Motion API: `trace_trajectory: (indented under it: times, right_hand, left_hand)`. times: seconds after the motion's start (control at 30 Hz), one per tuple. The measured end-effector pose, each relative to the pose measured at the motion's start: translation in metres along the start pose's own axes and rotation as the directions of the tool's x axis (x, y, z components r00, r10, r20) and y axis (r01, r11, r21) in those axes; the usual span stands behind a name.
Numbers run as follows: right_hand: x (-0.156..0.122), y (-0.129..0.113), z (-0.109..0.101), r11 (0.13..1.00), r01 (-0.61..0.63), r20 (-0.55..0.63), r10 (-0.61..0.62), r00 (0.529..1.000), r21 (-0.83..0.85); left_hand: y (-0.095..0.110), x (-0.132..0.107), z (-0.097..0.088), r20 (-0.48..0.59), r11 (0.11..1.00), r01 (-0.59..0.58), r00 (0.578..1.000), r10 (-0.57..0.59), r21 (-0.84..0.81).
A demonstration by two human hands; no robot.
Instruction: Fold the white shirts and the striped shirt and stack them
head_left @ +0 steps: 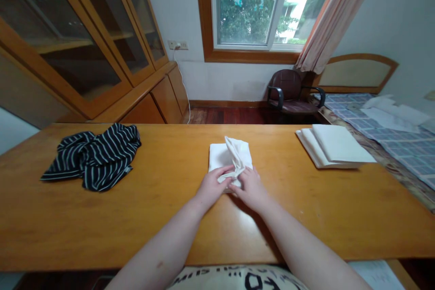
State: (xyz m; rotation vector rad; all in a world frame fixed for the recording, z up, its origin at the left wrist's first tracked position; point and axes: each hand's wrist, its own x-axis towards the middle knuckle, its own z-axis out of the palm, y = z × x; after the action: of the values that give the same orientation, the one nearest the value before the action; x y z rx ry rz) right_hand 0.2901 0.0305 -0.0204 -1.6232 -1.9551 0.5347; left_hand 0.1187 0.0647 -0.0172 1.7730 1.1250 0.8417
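A folded white cloth lies in the middle of the wooden table, with a crumpled flap standing up from its right part. My left hand pinches the near left side of that flap, thumb and fingers around the gathered fabric. From the right, my right hand grips the same cloth, its thumb close to my left thumb. Both hands rest low over the near edge of the cloth and hide part of it. Whether the cloth is one piece or a sewn bag, I cannot tell.
A rumpled black-and-white striped garment lies at the table's left. Several folded white pieces are stacked at the right. Beyond the wooden table stand a glass-door cabinet, an armchair and a bed.
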Motion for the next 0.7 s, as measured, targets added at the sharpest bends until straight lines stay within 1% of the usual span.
trace_trajectory:
  times: [0.03,0.07,0.1,0.13,0.2,0.23,0.27,0.3,0.33,0.37,0.4,0.43,0.47,0.5,0.53,0.6,0.63,0.7]
  right_hand:
    - [-0.001,-0.004,0.003,0.999,0.001,0.0,-0.001,1.0,-0.048]
    - [-0.001,-0.007,0.006,0.997,-0.001,-0.002,0.001,1.0,-0.072]
    - [0.0,-0.008,0.009,0.997,-0.002,-0.008,0.002,1.0,-0.073]
    - [0.001,-0.007,0.011,0.999,0.001,-0.016,-0.002,1.0,-0.053]
    - [0.003,0.0,0.009,0.999,-0.003,-0.058,0.005,0.998,0.043]
    - [0.004,0.007,0.005,0.994,-0.031,-0.109,0.043,0.993,0.108]
    - [0.004,0.014,-0.004,0.981,-0.078,-0.191,0.112,0.975,0.175]
    - [0.004,0.022,-0.014,0.96,-0.136,-0.288,0.205,0.935,0.244]
    - [0.003,0.031,-0.027,0.933,-0.195,-0.398,0.309,0.864,0.302]
    - [0.002,0.04,-0.041,0.908,-0.239,-0.514,0.395,0.762,0.343]
    - [0.0,0.047,-0.055,0.896,-0.271,-0.589,0.436,0.68,0.351]
    - [-0.001,0.054,-0.067,0.898,-0.303,-0.631,0.441,0.638,0.32]
    - [-0.002,0.059,-0.077,0.9,-0.347,-0.647,0.431,0.629,0.263]
    - [-0.002,0.062,-0.083,0.9,-0.385,-0.639,0.42,0.645,0.203]
    - [-0.002,0.064,-0.084,0.897,-0.417,-0.61,0.415,0.675,0.148]
    - [0.001,0.064,-0.078,0.892,-0.445,-0.553,0.412,0.724,0.082]
    - [0.003,0.064,-0.072,0.901,-0.429,-0.546,0.391,0.741,0.064]
    - [0.007,0.063,-0.057,0.938,-0.345,-0.57,0.294,0.767,0.019]
  left_hand:
    - [0.001,0.0,0.003,0.045,0.999,-0.024,0.999,0.023,0.023]
    - [0.001,0.0,0.006,0.068,0.998,-0.038,0.997,0.035,0.049]
    - [0.0,0.0,0.008,0.067,0.997,-0.039,0.997,0.034,0.073]
    - [0.0,0.0,0.01,0.047,0.996,-0.027,0.999,0.022,0.088]
    - [-0.001,0.001,0.007,-0.036,0.996,0.02,0.999,-0.017,0.092]
    - [0.0,0.001,0.002,-0.093,0.995,0.042,0.995,-0.034,0.09]
    - [0.001,0.001,-0.007,-0.161,0.994,0.061,0.986,-0.046,0.088]
    - [0.003,0.0,-0.019,-0.235,0.993,0.079,0.97,-0.056,0.088]
    - [0.006,-0.002,-0.033,-0.31,0.992,0.094,0.949,-0.062,0.09]
    - [0.009,-0.004,-0.049,-0.371,0.989,0.11,0.926,-0.068,0.094]
    - [0.012,-0.007,-0.066,-0.413,0.986,0.139,0.906,-0.089,0.093]
    - [0.014,-0.01,-0.081,-0.441,0.982,0.166,0.891,-0.11,0.09]
    - [0.015,-0.013,-0.094,-0.451,0.979,0.183,0.884,-0.125,0.087]
    - [0.015,-0.016,-0.104,-0.457,0.974,0.202,0.879,-0.135,0.1]
    - [0.014,-0.018,-0.111,-0.462,0.968,0.218,0.876,-0.139,0.123]
    - [0.012,-0.022,-0.116,-0.481,0.948,0.237,0.87,-0.11,0.212]
    - [0.012,-0.024,-0.115,-0.496,0.935,0.233,0.865,-0.074,0.267]
    - [0.017,-0.029,-0.111,-0.516,0.916,0.176,0.856,0.038,0.36]
